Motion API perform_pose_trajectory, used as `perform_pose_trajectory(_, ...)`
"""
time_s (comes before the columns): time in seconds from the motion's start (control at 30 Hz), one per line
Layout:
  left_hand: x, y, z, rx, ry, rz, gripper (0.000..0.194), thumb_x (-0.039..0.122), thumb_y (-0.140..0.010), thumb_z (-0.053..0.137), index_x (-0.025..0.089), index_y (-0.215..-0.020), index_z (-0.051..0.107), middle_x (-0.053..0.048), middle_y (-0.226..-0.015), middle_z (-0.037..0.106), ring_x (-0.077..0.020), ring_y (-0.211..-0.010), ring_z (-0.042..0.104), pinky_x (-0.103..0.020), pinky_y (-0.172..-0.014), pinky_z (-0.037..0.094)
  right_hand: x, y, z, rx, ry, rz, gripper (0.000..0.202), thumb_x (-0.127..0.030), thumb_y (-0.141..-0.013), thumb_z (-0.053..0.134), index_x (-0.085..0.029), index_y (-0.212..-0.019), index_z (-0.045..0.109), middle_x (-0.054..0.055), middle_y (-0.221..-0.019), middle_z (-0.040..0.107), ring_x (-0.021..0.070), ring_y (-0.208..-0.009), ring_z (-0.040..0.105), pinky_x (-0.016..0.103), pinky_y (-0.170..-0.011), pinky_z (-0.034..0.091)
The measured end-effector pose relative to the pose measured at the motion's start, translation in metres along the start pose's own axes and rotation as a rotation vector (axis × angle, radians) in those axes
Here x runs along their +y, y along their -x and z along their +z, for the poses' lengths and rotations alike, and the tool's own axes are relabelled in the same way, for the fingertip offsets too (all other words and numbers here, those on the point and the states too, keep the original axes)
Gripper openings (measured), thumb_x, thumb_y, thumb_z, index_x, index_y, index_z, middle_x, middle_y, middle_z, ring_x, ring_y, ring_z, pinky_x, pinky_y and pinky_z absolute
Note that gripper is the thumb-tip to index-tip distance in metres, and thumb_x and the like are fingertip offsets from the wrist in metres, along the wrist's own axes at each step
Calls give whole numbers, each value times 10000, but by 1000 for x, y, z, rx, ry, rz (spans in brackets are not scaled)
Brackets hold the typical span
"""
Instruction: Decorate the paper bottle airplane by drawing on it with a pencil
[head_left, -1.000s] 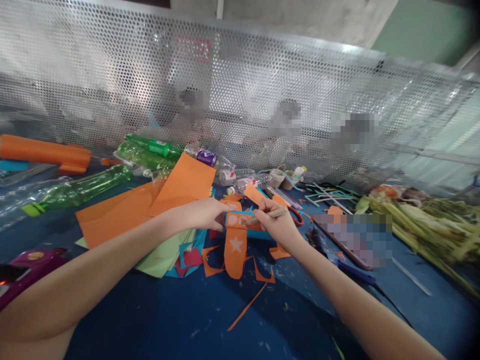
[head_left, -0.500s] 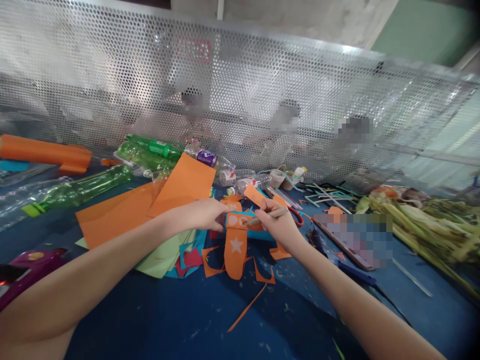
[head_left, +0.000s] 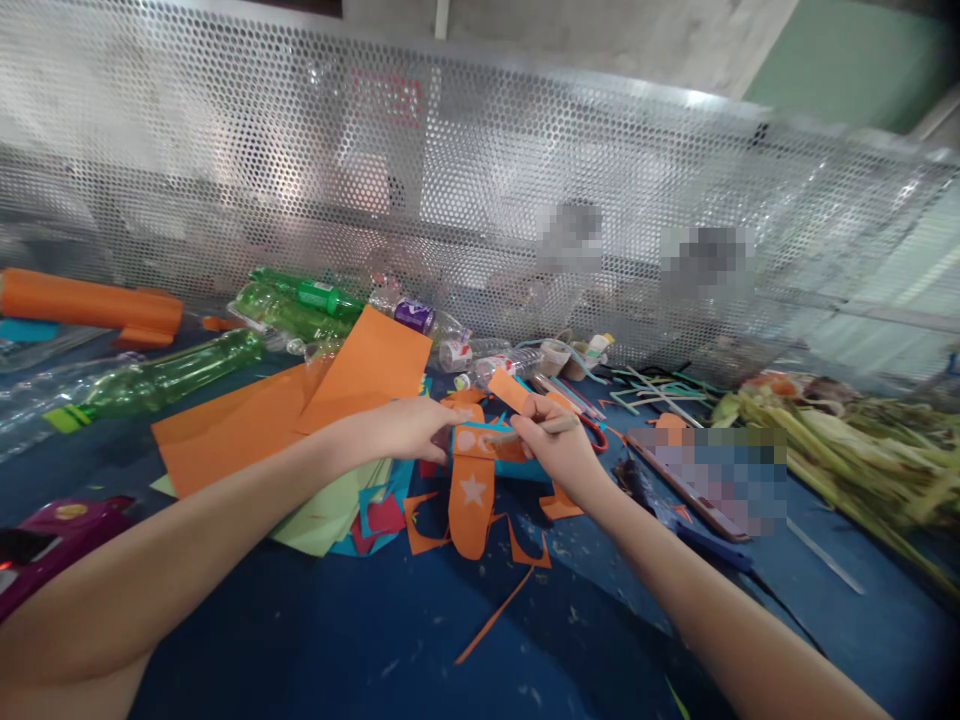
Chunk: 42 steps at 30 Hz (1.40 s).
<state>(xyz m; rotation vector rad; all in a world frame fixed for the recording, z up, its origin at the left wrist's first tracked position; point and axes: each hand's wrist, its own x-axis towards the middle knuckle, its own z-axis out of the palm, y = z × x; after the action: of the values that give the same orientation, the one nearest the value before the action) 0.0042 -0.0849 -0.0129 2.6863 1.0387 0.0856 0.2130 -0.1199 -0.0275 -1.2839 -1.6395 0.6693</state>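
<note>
Across the near part of the blue counter (head_left: 322, 630), pale flecks are scattered and one thin orange paper strip (head_left: 493, 616) is laid between the two bare forearms. At the lower left, a purple object (head_left: 79, 522) is partly covered by the left forearm. Beyond the strip, curved orange scraps (head_left: 531, 550) are strewn around an orange-and-blue paper model (head_left: 471, 515), set mid-counter between the hands, its star-marked flap pointed toward the viewer. A pen (head_left: 559, 425) is pinched between the fingers of the right hand (head_left: 556, 450), its tip held at the pale circles. The fingers of the left hand (head_left: 405, 428) are bent at the model's left end, thumb set apart; whether anything is gripped there cannot be told. The left side is crowded by pale green sheets (head_left: 319, 520) and large orange sheets (head_left: 375, 365); the right by a dark blue corded tool (head_left: 709, 550) and, farther out, heaped husks (head_left: 832, 435). Behind, plastic bottles (head_left: 187, 375) and straws (head_left: 656, 385) are spread before a perforated metal screen (head_left: 480, 130), by which the far side is bounded. Blurred people are seen through it.
</note>
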Motion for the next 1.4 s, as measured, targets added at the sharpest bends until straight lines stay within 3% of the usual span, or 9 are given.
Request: perform_pose_trajectory(1.4, -2, -1, 1, 3, -35, 0, 424, 233, -718, 676, 244, -1135, 603, -37, -993, 677, -204, -830, 626, -236, -629, 394, 2, 0, -1, -41, -23, 19, 218, -223, -681, 510, -228, -554, 333, -89, -397, 343, 87, -371, 375, 214, -403, 235)
